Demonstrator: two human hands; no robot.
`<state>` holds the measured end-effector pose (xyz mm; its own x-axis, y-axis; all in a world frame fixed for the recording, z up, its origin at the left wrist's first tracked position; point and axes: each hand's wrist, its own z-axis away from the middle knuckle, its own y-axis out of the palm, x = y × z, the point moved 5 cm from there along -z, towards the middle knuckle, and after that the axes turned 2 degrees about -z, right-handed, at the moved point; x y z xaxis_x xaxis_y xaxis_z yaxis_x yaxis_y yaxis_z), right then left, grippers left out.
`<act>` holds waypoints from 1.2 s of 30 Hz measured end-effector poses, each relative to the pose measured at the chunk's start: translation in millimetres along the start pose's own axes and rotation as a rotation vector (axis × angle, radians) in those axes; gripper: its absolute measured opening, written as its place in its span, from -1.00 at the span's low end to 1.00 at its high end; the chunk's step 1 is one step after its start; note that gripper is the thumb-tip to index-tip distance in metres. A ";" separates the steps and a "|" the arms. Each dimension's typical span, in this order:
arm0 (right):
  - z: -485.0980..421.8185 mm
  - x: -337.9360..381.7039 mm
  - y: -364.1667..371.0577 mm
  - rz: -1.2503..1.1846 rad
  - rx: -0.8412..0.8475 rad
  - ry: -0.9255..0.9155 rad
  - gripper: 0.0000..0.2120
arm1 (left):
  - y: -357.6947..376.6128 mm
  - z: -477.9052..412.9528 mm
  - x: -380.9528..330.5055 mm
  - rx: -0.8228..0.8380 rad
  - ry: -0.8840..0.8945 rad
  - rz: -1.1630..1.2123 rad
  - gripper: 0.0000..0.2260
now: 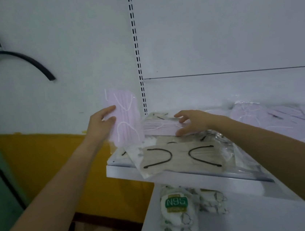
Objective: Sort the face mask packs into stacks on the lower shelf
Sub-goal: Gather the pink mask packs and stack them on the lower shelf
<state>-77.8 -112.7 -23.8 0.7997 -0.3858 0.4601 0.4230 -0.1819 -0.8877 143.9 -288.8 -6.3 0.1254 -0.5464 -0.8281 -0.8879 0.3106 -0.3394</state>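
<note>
Pink mask pack [127, 118] stands upright, long axis 12-to-6, left hand [99, 127] grip pinching its 9 o'clock edge. Pink stack [158, 127] on upper shelf [120, 171] just beside, at 3 o'clock; right hand [192, 122] nearer, grip clasping stack. Lower shelf [254, 217] at 6 o'clock, N95 packs [177, 203] there.

Upright past the upper shelf [120, 171] left end: pink mask pack [127, 116]. Piled there: pink stack [160, 126], beige packs [181, 155]. On lower shelf [254, 217]: N95 packs [177, 205].

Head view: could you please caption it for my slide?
Left hand holds a pink pack upright; right hand grips a pink stack on the shelf.
</note>
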 end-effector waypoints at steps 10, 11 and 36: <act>3.7 8.9 -8.9 -0.308 -0.288 0.043 -0.51 | -10.0 -3.4 17.0 -0.222 -0.094 0.004 -0.65; 2.5 10.0 -8.0 -0.343 -0.306 0.058 -0.55 | -8.5 -3.2 16.2 -0.222 -0.089 0.018 -0.65; -7.3 69.3 15.2 -0.292 -0.227 -0.257 -0.63 | 27.2 4.8 -9.6 0.103 0.038 0.280 -0.71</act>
<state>-19.0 -148.8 -5.5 0.7525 -0.0567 0.6562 0.5657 -0.4546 -0.6880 120.7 -271.3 -9.7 -0.1359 -0.4565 -0.8793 -0.8359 0.5292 -0.1456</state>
